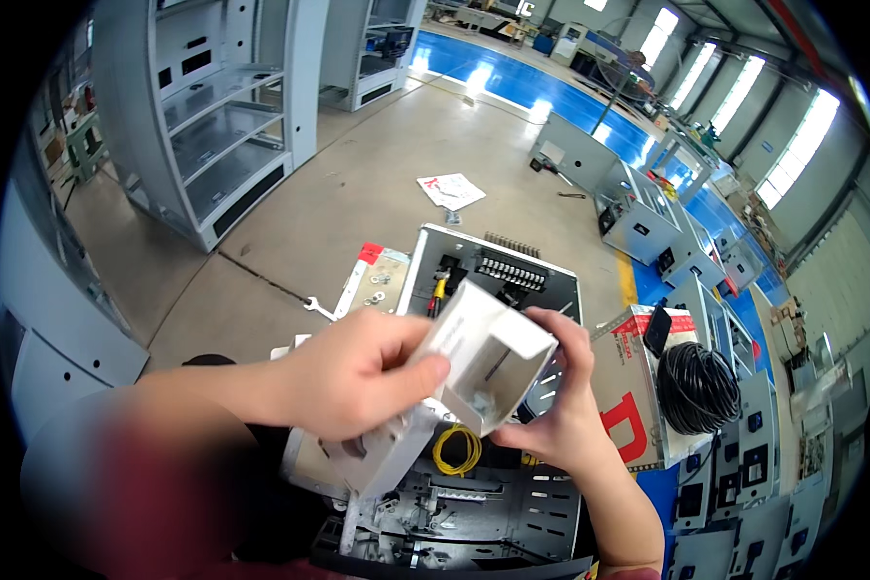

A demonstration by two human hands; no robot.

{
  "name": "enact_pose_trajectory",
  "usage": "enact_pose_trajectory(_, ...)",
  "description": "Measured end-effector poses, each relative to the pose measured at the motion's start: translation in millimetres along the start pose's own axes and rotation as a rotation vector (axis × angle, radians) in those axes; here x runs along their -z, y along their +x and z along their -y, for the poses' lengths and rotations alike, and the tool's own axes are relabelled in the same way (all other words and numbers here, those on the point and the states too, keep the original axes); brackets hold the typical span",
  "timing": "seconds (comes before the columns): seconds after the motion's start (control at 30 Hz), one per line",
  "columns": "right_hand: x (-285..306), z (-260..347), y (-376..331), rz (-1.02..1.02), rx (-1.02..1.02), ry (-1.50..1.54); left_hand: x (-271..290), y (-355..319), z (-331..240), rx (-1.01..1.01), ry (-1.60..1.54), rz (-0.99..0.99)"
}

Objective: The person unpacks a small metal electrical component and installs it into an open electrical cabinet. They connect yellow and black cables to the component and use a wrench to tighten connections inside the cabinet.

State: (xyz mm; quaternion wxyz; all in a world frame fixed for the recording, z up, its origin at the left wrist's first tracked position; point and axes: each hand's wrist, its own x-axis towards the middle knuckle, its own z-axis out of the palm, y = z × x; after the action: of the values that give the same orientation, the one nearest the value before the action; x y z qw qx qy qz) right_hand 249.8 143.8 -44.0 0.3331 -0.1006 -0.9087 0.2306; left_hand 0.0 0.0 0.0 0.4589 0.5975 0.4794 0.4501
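A small white cardboard box (466, 333) is held up in front of me, tilted, its open end toward me. Some small pieces lie inside, too small to name. My left hand (353, 372) is closed on the box's left side, thumb along the wall. On the opposite side, my right hand (565, 396) grips it between fingers and thumb. Below my left hand is another white box (391, 459). Underneath stands an open grey metal enclosure (418, 256) with a terminal strip (512, 274), a coil of yellow wire (457, 450) and metal parts.
A wrench (317, 307) and washers (377, 280) lie left of the enclosure. At right, a black cable coil (698, 389) and a phone (656, 331) rest on a cardboard box (621, 377). Tall grey cabinets (304, 87) stand at far left; papers (451, 190) lie on the floor.
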Motion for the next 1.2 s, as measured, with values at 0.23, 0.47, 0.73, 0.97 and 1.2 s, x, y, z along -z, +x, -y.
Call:
enact_pose_trajectory(0.23, -0.2, -1.9, -7.8, -0.095, -0.083, -0.063, 101.4, -1.1, 22.1, 0.041, -0.344, -0.619)
enact_pose_trajectory(0.47, -5.5, -7.3, -8.6, -0.059, -0.155, -0.023, 177.7, -8.6, 99.9, 0.452, 0.496, -0.668)
enact_pose_trajectory(0.73, -8.3, -3.8, -8.8, -0.042, -0.232, -0.035, 203.8, -48.7, 179.2, 0.85, 0.833, -0.234)
enact_pose_trajectory(0.97, -12.0, -1.3, -8.7, -0.025, -0.26, -0.028, 204.6, -73.9, 222.8, 1.02, 0.772, -0.138)
enact_pose_trajectory(1.2, -12.4, 1.2, -8.9, 0.001, -0.294, -0.052, 202.1, -71.9, 245.2, 0.92, 0.485, 0.168)
